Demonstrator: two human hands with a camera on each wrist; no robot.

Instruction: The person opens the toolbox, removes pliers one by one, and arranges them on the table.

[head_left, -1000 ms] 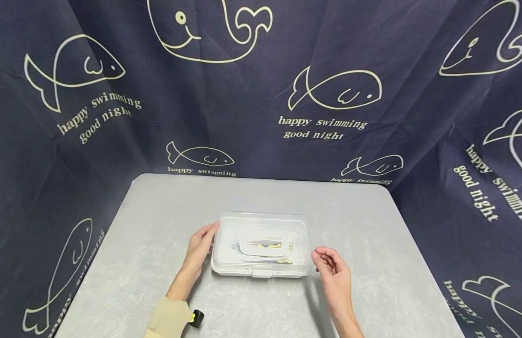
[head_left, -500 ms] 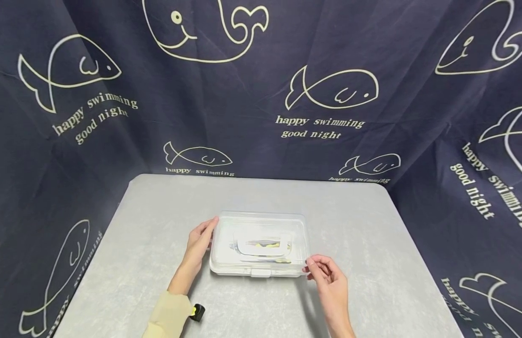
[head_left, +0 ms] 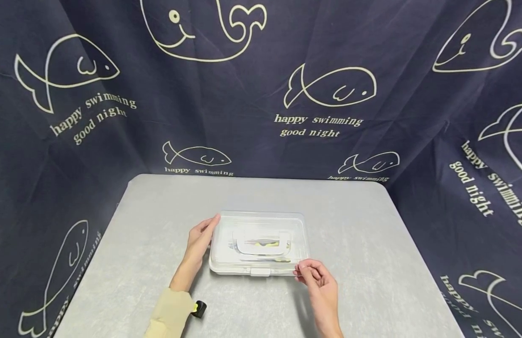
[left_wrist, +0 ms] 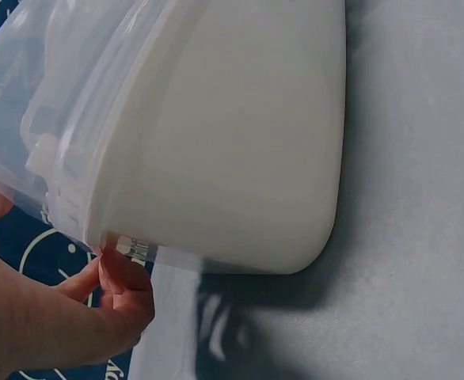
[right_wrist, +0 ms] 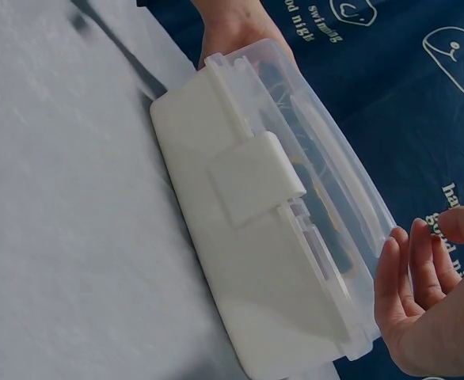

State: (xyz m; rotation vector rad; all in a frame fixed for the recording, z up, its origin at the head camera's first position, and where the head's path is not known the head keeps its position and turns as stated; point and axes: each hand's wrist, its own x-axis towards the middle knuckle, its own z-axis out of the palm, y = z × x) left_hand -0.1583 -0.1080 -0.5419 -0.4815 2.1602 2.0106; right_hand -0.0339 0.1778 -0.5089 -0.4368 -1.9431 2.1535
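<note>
A white plastic storage box (head_left: 231, 270) with a clear lid (head_left: 261, 223) sits on the table, its lid down. A white latch (right_wrist: 252, 178) is at the middle of its front, and a carry handle (head_left: 244, 246) lies flat on top. Through the lid, yellow and dark slim items (head_left: 267, 243) show blurred. My left hand (head_left: 197, 241) holds the box's left end; in the left wrist view its fingers (left_wrist: 125, 289) curl at the rim. At the front right corner is my right hand (head_left: 322, 288), loosely bent, with fingertips (right_wrist: 390, 249) right at the lid and thumb apart.
The grey table (head_left: 167, 202) extends around the box on every side. A dark blue curtain (head_left: 252, 94) with fish drawings hangs behind it and along both sides. A small black device (head_left: 199, 309) is worn at my left wrist.
My right hand has moved left and slightly toward me, from the box's right side to its front right corner. The left hand stays at the left end.
</note>
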